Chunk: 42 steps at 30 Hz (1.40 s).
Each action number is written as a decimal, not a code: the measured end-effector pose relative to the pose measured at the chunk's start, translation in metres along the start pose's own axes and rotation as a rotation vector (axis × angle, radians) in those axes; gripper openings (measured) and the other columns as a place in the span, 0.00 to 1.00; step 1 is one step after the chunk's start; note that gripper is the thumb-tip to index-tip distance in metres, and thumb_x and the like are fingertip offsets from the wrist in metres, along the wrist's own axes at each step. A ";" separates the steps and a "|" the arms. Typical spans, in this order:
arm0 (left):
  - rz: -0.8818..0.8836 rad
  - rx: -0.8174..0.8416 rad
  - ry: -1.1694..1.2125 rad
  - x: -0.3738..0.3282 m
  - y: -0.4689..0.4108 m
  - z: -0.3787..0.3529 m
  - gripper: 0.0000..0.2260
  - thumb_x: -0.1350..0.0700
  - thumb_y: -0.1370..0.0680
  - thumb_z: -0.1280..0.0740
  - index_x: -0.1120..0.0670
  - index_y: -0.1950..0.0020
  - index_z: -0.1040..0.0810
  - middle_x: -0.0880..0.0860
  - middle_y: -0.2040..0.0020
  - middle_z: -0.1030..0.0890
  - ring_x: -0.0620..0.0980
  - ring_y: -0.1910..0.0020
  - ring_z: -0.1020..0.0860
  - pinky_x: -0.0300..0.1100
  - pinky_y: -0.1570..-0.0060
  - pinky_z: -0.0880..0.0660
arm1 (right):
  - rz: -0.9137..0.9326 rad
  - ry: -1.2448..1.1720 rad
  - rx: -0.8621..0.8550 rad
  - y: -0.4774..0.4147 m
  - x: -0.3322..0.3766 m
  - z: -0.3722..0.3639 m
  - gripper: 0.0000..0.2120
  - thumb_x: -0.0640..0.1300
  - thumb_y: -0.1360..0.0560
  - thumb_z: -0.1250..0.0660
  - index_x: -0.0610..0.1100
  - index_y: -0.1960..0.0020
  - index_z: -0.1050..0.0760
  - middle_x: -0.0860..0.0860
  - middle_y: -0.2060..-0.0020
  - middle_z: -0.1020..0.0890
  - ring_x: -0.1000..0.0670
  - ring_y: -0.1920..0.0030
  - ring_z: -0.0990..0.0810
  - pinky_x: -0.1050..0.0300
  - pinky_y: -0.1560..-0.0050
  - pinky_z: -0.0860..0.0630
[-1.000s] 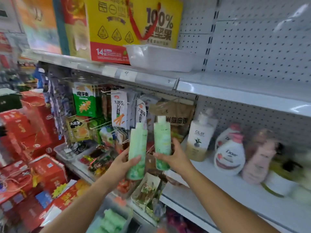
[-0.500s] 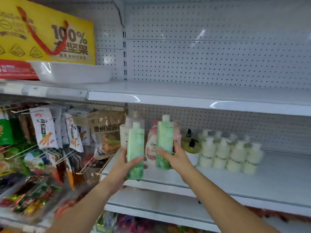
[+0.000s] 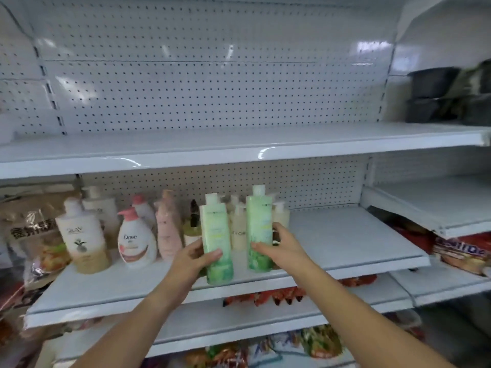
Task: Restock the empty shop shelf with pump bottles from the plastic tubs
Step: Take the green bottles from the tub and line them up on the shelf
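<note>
My left hand (image 3: 191,258) grips a tall green bottle (image 3: 215,240) with a white cap, held upright in front of the middle shelf (image 3: 353,240). My right hand (image 3: 281,248) holds a second green bottle (image 3: 259,229) of the same kind, a little higher and to the right. Both bottles hover near the shelf's front edge. Behind them stand several cream pump bottles (image 3: 239,229). To the left on the same shelf are an Olay bottle (image 3: 79,235), a Dove bottle (image 3: 135,240) and a pink bottle (image 3: 167,229).
The shelf above (image 3: 239,144) is bare white metal with a pegboard back. Dark tubs (image 3: 435,94) are stacked at the upper right. Snack packets (image 3: 462,251) fill the lower right shelves and a brown bag (image 3: 32,221) sits at the left.
The view has swung right, away from the snack racks and yellow box. Both hands have carried the green bottles along and now hold them before the cream pump bottles.
</note>
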<state>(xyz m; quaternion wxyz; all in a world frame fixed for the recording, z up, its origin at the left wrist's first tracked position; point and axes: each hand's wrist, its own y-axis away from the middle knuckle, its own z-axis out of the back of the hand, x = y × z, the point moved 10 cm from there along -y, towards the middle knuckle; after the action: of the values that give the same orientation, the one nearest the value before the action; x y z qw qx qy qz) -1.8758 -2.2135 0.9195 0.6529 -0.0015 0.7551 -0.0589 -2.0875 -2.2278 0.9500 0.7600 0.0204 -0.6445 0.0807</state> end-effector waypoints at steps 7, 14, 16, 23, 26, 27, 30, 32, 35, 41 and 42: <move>0.022 0.088 -0.083 0.014 -0.032 -0.074 0.41 0.40 0.49 0.15 0.56 0.40 0.18 0.54 0.46 0.13 0.56 0.47 0.15 0.46 0.55 0.17 | 0.027 0.066 -0.189 0.011 -0.018 0.090 0.35 0.43 0.36 0.17 0.52 0.35 0.31 0.54 0.44 0.19 0.58 0.48 0.18 0.57 0.48 0.18; -0.002 0.200 -0.136 0.027 -0.073 -0.121 0.15 0.64 0.28 0.24 0.56 0.42 0.17 0.53 0.48 0.13 0.54 0.49 0.14 0.41 0.56 0.17 | 0.016 0.097 -0.301 0.002 -0.033 0.142 0.31 0.42 0.35 0.18 0.46 0.35 0.26 0.56 0.46 0.17 0.59 0.48 0.18 0.65 0.53 0.20; -0.021 0.226 -0.144 0.030 -0.086 -0.130 0.17 0.65 0.28 0.24 0.56 0.41 0.18 0.52 0.48 0.13 0.53 0.48 0.15 0.40 0.56 0.18 | 0.011 0.094 -0.324 -0.005 -0.035 0.153 0.30 0.41 0.35 0.18 0.47 0.36 0.25 0.55 0.46 0.17 0.58 0.47 0.18 0.65 0.53 0.20; -0.093 0.309 -0.154 0.030 -0.129 -0.149 0.28 0.64 0.32 0.20 0.52 0.35 0.23 0.51 0.45 0.14 0.51 0.45 0.16 0.45 0.47 0.18 | 0.021 0.112 -0.371 -0.038 -0.039 0.177 0.30 0.41 0.35 0.18 0.47 0.37 0.25 0.52 0.47 0.16 0.55 0.49 0.16 0.61 0.54 0.19; -0.098 0.310 -0.143 0.035 -0.142 -0.151 0.33 0.56 0.38 0.18 0.52 0.35 0.24 0.52 0.44 0.14 0.52 0.45 0.16 0.48 0.45 0.19 | 0.015 0.131 -0.379 -0.051 -0.049 0.186 0.31 0.42 0.36 0.17 0.48 0.37 0.25 0.52 0.48 0.16 0.53 0.48 0.16 0.53 0.48 0.17; -0.095 0.302 -0.140 0.038 -0.145 -0.152 0.35 0.53 0.40 0.18 0.52 0.35 0.24 0.52 0.44 0.14 0.52 0.45 0.16 0.49 0.45 0.19 | 0.014 0.138 -0.376 -0.055 -0.052 0.188 0.30 0.42 0.36 0.17 0.48 0.37 0.25 0.52 0.48 0.15 0.53 0.48 0.16 0.52 0.47 0.17; -0.091 0.278 -0.147 0.045 -0.154 -0.155 0.41 0.46 0.46 0.15 0.51 0.36 0.23 0.51 0.45 0.14 0.52 0.45 0.15 0.48 0.45 0.19 | 0.006 0.137 -0.358 -0.068 -0.065 0.198 0.30 0.42 0.36 0.18 0.49 0.38 0.25 0.52 0.48 0.16 0.53 0.48 0.16 0.53 0.47 0.17; -0.095 0.262 -0.151 0.047 -0.159 -0.159 0.45 0.41 0.50 0.15 0.51 0.36 0.24 0.51 0.45 0.14 0.51 0.46 0.15 0.46 0.47 0.19 | 0.005 0.135 -0.337 -0.080 -0.073 0.205 0.29 0.42 0.36 0.18 0.48 0.38 0.25 0.52 0.48 0.16 0.53 0.49 0.16 0.56 0.49 0.18; -0.098 0.219 -0.160 0.049 -0.165 -0.166 0.45 0.39 0.50 0.15 0.52 0.37 0.23 0.51 0.46 0.14 0.51 0.47 0.15 0.43 0.49 0.18 | 0.023 0.137 -0.289 -0.102 -0.084 0.216 0.29 0.41 0.36 0.18 0.47 0.38 0.25 0.52 0.48 0.17 0.54 0.48 0.16 0.60 0.51 0.19; -0.073 0.061 -0.204 0.059 -0.172 -0.179 0.38 0.48 0.46 0.17 0.52 0.38 0.23 0.50 0.47 0.14 0.50 0.48 0.15 0.38 0.55 0.18 | 0.058 0.144 -0.146 -0.156 -0.106 0.232 0.33 0.41 0.36 0.17 0.49 0.36 0.27 0.53 0.45 0.18 0.54 0.44 0.19 0.55 0.44 0.20; -0.069 0.035 -0.200 0.060 -0.172 -0.182 0.38 0.49 0.46 0.17 0.52 0.37 0.23 0.50 0.47 0.14 0.50 0.48 0.15 0.38 0.55 0.18 | 0.065 0.150 -0.122 -0.165 -0.108 0.233 0.33 0.42 0.36 0.17 0.50 0.36 0.28 0.54 0.45 0.18 0.55 0.44 0.19 0.55 0.44 0.20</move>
<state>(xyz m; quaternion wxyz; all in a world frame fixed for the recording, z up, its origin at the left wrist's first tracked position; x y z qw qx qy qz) -2.0768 -2.3733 0.9012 0.7227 -0.0220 0.6844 -0.0942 -2.3075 -2.4324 0.8949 0.8030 -0.0529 -0.5897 0.0672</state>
